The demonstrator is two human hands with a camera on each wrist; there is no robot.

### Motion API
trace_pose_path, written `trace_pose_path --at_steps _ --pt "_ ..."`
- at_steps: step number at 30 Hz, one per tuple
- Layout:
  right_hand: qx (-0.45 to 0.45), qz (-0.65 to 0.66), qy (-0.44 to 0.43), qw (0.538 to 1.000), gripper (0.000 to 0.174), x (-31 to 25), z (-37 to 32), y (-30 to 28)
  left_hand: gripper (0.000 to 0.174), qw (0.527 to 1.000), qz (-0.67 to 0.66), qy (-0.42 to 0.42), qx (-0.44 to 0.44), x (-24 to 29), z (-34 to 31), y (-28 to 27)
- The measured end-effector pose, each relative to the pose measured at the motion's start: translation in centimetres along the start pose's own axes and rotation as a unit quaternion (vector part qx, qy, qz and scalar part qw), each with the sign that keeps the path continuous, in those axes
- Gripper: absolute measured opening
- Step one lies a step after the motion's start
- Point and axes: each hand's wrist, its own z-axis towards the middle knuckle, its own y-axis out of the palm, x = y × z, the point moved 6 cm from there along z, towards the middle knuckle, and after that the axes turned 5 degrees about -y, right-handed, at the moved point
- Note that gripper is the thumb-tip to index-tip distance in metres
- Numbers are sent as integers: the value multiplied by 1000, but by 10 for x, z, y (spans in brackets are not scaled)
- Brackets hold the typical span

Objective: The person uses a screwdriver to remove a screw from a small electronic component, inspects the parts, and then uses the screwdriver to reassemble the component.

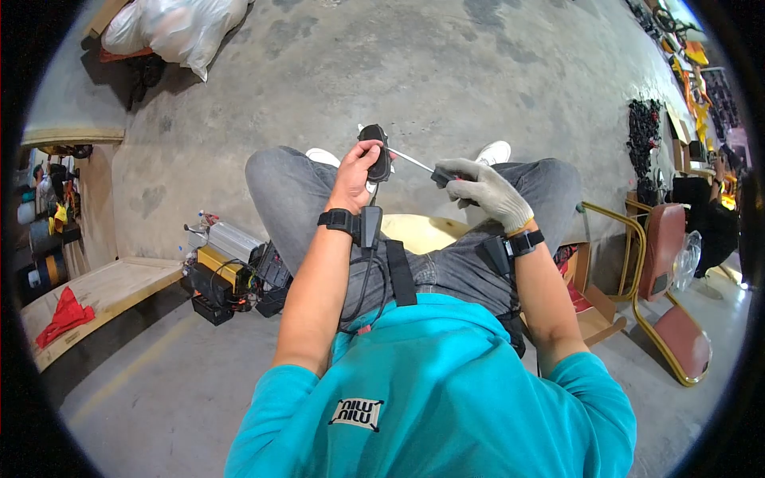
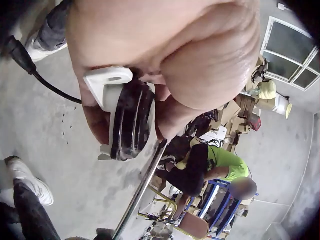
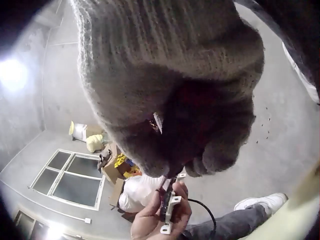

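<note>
My bare left hand [image 1: 351, 179] grips a black oval device [image 1: 381, 165] with a cable. In the left wrist view, the same hand [image 2: 165, 50] pinches the dark ribbed body [image 2: 131, 122], which has a white bracket [image 2: 107, 85]. My right hand [image 1: 490, 193], in a pale knitted glove, curls round the dark handle [image 1: 440, 177] of a screwdriver. Its metal shaft [image 1: 411, 159] points at the device; whether the tip touches is hidden. In the right wrist view, the glove [image 3: 170, 75] covers most of the handle, with the device's white tabs [image 3: 166, 228] below.
A yellowish surface [image 1: 422, 229] lies between my legs. Electrical units with wires [image 1: 231, 259] stand on the floor at left, near a wooden bench [image 1: 119, 291] with a red cloth [image 1: 65, 317]. A chair [image 1: 665, 251] and an open cardboard box [image 1: 594, 315] are at right.
</note>
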Motion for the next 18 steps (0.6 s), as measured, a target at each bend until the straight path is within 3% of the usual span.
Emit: trace_pose_path --at_steps 6,8,12,14,18 --pt "18 34 19 999 52 -10 -14 -10 11 997 55 -10 47 -1 -1 0" --pt "25 -51 -17 998 52 -17 -18 -16 11 996 70 -9 54 -2 -2 2" --pt "30 -9 -66 997 54 0 -18 -26 11 992 114 -5 60 -4 1 0" --pt "46 -63 -135 988 52 0 -16 -30 11 990 125 -10 64 -5 1 -1" --pt "117 -31 -57 991 44 -17 -24 -31 10 984 159 -19 74 -4 0 0"
